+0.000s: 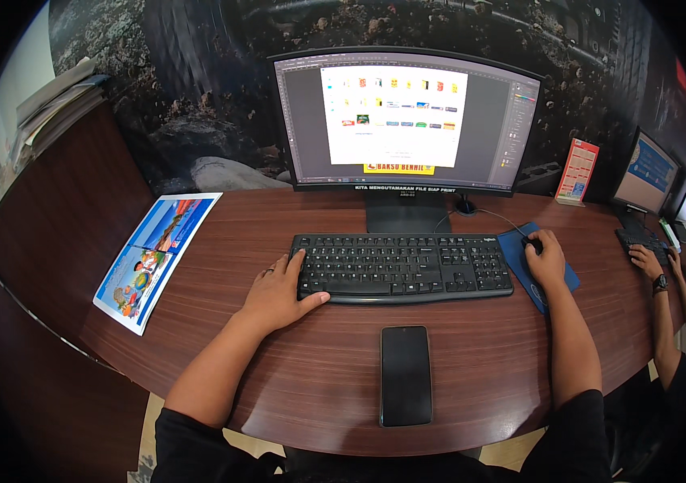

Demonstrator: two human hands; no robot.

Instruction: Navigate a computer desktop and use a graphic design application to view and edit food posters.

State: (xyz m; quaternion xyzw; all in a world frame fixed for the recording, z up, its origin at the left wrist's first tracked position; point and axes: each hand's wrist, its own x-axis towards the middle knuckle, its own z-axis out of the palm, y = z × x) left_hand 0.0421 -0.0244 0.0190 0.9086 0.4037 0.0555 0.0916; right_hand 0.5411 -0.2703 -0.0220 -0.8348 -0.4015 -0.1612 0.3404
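Note:
My left hand (280,293) lies open at the left end of a black keyboard (391,291), its fingertips at the edge keys and its thumb by the front edge. On a blue mouse pad (562,272) to the right, my right hand (546,256) is closed over a dark computer mouse (531,244), mostly hidden under the fingers. Behind the keyboard stands a curved monitor (488,129), showing a window with rows of small colourful pictures over a dark editing screen. A dark-screened phone (406,375) lies face up on the desk in front of the keyboard.
Colourful printed sheets (154,262) lie on the wooden desk (311,362) at left, near a raised panel topped with stacked papers (53,109). A small red stand card (576,171) is right of the monitor. At far right, another person's hands (648,262) work at a second keyboard and monitor (644,173).

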